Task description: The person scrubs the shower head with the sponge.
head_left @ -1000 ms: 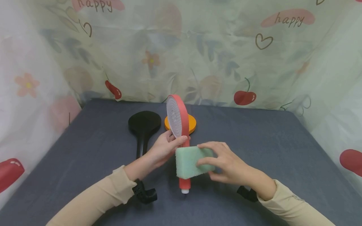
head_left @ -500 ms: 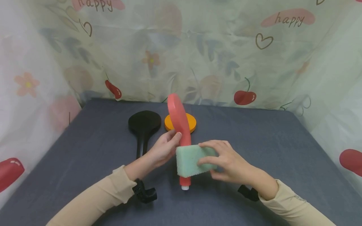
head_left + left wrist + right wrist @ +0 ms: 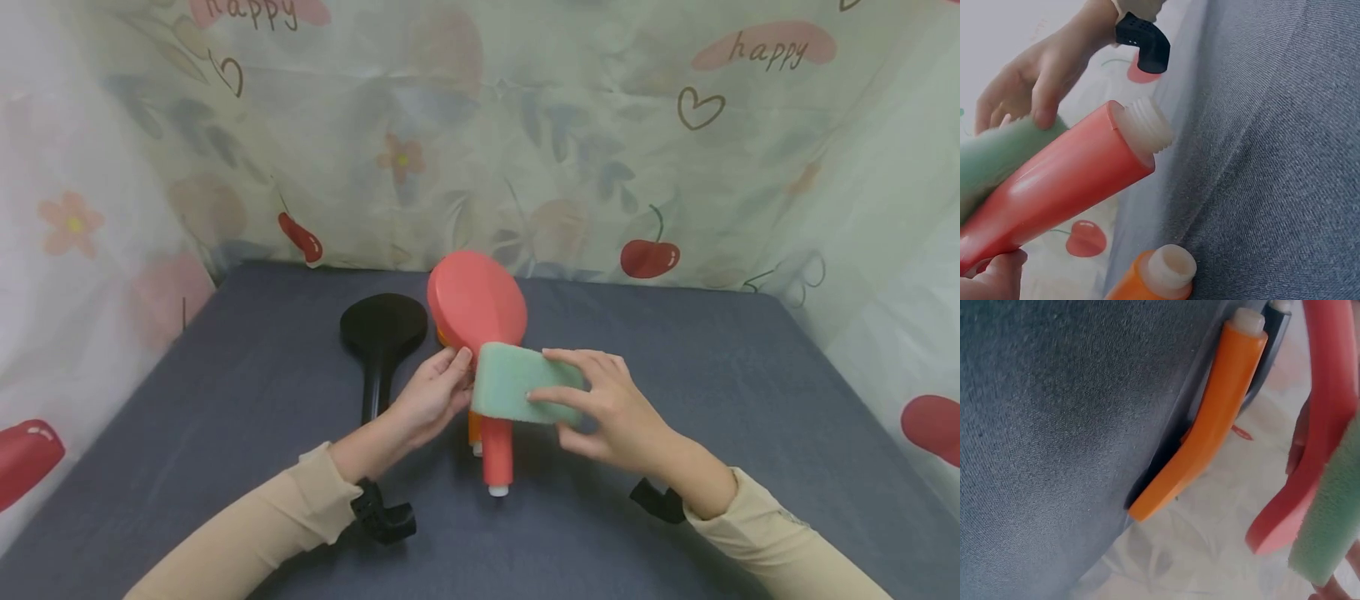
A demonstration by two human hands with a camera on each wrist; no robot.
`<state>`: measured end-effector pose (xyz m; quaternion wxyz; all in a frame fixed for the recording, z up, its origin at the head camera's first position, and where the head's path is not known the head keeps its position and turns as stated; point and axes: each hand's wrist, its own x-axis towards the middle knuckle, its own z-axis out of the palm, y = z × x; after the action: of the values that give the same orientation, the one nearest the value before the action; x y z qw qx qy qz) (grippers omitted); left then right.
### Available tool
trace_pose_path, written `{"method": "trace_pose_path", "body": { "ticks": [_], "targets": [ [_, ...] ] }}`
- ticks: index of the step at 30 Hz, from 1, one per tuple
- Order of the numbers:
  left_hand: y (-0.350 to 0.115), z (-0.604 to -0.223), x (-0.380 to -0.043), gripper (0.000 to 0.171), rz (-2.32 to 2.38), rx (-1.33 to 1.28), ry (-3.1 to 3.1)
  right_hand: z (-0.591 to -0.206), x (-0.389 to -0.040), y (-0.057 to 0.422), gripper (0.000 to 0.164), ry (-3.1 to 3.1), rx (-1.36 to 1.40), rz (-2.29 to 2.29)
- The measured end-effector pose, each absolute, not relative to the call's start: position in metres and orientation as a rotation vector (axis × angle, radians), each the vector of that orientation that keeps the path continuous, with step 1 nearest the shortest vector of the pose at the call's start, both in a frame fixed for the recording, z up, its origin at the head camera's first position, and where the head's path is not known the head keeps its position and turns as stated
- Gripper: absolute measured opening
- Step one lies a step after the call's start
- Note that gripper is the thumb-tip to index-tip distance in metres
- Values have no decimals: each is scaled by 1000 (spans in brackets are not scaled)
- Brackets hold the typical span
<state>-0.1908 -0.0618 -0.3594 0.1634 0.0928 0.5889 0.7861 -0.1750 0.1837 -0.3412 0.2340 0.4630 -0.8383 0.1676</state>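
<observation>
A red shower head is held up over the table, its smooth back facing the head camera and its white threaded end pointing down toward the person. My left hand grips it by the neck, thumb on the near side. In my right hand is a pale green sponge, pinched between thumb and spread fingers. The sponge lies against the upper handle and hides that part in the head view. Behind the red one, an orange shower head rests on the table, mostly covered in the head view.
A black shower head lies to the left, its handle partly behind the left forearm. Dark grey cloth covers the table. A patterned curtain encloses the back and both sides. Black camera mounts sit at both wrists.
The left hand has turned the red shower head from its spray face side-on to its back facing the camera. The right hand has moved the sponge slightly up and right along the handle.
</observation>
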Motion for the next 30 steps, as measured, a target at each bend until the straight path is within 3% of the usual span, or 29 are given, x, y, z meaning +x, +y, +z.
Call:
{"method": "trace_pose_path", "body": {
  "ticks": [6,17,30],
  "targets": [
    [-63,-357,-191,38,2263,260,1629,-341,-175,182,50,-2262,1282,493],
    [-63,-353,-194,41,2293,150,1647,-343,-162,180,51,-2220,1583,410],
    [-64,-353,-194,37,2235,29,1806,-344,-175,174,51,-2244,1283,423]
  ]
}}
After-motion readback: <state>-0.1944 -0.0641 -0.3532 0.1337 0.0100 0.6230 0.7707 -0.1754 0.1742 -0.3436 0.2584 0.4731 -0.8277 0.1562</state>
